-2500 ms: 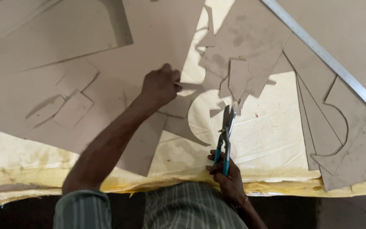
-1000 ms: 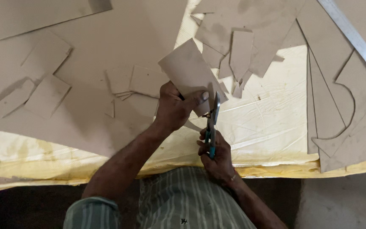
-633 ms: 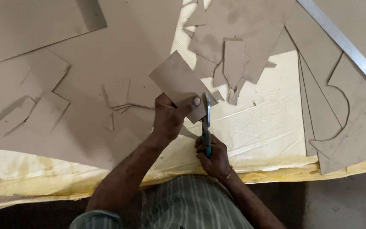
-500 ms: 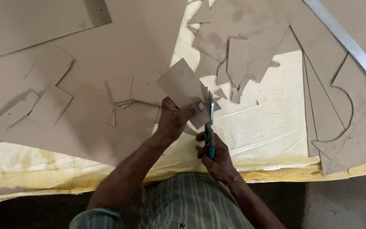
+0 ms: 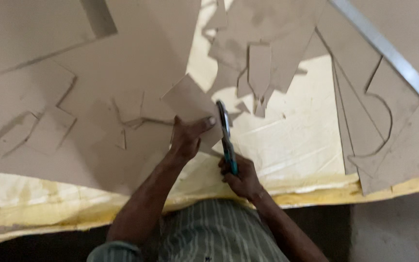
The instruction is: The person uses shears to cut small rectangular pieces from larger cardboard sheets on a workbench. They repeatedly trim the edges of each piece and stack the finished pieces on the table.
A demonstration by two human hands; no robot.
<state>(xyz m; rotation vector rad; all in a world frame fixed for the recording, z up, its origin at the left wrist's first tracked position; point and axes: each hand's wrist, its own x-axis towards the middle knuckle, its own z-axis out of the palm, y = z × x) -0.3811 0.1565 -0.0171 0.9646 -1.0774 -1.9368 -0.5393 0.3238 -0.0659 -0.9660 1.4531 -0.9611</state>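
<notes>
The left hand [image 5: 188, 138] is closed on a small piece of cardboard [image 5: 192, 109], thumb on top, holding it tilted just above the bench near the middle of the near edge. Just beside it, the right hand [image 5: 238, 175] is wrapped around the teal handles of a pair of scissors [image 5: 226, 133]; the blades point away from the person and meet the right edge of the held piece. Whether the blades are parted cannot be told.

Under and left of the left hand lies a large cardboard sheet [image 5: 122, 58] with cut-out shapes in it, reaching to the bench's left edge. Beyond the scissors lies a heap of cardboard scraps [image 5: 263, 53] on the pale yellow cover [image 5: 297, 140] of the bench. Toward the right edge lie more cut sheets [image 5: 389, 136], and a metal ruler [image 5: 389, 51] runs slantwise across the far right corner.
</notes>
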